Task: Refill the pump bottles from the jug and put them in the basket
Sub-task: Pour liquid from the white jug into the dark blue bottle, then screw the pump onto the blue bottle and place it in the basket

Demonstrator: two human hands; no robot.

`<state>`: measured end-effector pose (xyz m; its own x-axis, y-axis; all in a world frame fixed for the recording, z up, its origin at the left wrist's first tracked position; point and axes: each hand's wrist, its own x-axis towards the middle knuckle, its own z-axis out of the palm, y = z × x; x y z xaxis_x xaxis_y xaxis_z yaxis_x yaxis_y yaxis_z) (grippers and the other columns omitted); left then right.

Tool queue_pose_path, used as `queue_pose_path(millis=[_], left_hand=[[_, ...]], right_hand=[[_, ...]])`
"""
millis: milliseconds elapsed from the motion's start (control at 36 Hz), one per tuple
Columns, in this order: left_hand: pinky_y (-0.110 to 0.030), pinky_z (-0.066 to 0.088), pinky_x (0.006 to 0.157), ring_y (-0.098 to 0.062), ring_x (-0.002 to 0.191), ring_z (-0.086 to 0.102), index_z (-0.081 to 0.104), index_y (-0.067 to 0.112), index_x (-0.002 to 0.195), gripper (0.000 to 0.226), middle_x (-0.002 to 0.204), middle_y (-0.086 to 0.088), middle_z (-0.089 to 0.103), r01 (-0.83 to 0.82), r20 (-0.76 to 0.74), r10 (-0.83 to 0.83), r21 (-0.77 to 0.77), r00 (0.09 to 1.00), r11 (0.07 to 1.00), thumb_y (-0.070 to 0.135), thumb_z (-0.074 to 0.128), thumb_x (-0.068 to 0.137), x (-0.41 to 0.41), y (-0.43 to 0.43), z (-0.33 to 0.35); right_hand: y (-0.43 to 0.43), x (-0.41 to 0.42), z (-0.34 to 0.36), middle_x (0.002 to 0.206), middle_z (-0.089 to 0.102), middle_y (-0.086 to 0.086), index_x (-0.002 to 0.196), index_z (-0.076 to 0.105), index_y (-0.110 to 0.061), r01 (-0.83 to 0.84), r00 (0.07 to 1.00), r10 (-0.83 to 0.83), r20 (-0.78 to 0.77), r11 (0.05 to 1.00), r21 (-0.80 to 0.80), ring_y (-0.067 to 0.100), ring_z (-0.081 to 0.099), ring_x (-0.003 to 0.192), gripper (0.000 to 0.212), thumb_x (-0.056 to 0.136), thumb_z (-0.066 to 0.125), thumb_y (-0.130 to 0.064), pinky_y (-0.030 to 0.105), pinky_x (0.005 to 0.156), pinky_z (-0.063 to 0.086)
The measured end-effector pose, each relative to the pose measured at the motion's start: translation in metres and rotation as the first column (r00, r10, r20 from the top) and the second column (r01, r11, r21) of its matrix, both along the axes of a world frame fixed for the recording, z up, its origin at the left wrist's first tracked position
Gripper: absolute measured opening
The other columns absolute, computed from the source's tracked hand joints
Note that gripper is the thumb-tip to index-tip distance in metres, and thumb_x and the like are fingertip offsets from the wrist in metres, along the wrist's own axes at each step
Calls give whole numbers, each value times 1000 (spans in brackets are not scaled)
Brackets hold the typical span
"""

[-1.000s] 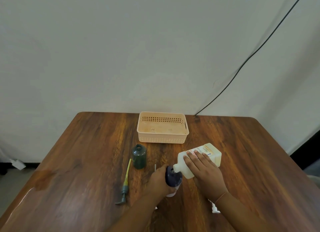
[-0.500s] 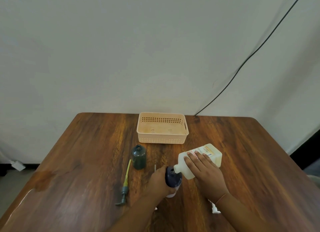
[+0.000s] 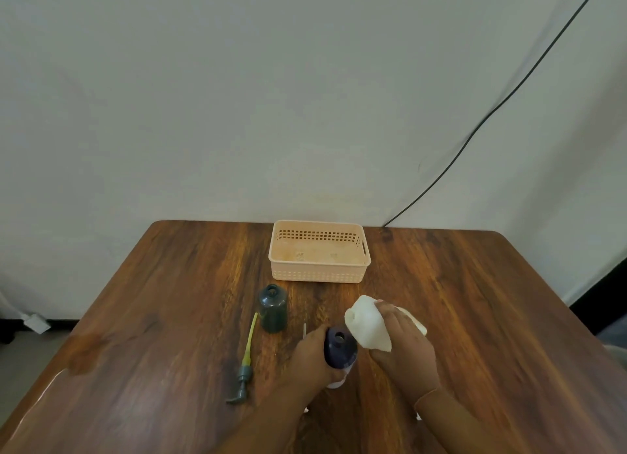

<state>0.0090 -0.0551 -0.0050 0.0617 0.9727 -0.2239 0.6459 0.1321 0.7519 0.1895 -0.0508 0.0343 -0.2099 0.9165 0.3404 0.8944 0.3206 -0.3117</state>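
Dark pump bottle (image 3: pixel 340 350) is gripped upright by the left hand (image 3: pixel 310 358), near the desk's (image 3: pixel 169 318) front-centre. White jug (image 3: pixel 368 326) is clasped in the right hand (image 3: pixel 403 346), fingers wrapped over its body, mouth beside the bottle's opening. Basket (image 3: pixel 319 275) sits at the back edge.

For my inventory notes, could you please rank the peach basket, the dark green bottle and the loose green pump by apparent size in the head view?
1. Peach perforated plastic basket
2. Dark green open-necked plastic bottle
3. Grey-green pump head with yellow tube: longer than the bottle, yet much thinner
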Motion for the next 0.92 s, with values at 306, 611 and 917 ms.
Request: queue_pose_path(millis=[306,611,917], left_hand=[[-21,45,91,-12,116,54,45,25,129,81,129,8,56,6,19,-7,25,1000,1000,29,84,58,-1,-2,-1],[-12,40,80,-8,109,55,47,27,126,77,123,10,58,5,25,-7,44,1000,999,30,82,57,-2,-2,-2],[-17,44,88,-8,110,54,46,29,126,80,123,12,57,-8,51,7,28,999,1000,32,82,55,-3,-1,-8]], right_hand=[[10,4,-25,111,53,4,116,41,-14,331,728,-449,-518,892,-307,17,52,94,76,57,87,-28,20,58,45],[16,0,-44,113,49,9,109,37,-14,371,630,-519,-578,855,-363,27,52,105,72,57,86,-20,38,70,55],[14,-3,-42,124,48,17,117,36,-7,396,610,-556,-565,831,-390,35,49,117,75,61,85,-18,53,84,54]])
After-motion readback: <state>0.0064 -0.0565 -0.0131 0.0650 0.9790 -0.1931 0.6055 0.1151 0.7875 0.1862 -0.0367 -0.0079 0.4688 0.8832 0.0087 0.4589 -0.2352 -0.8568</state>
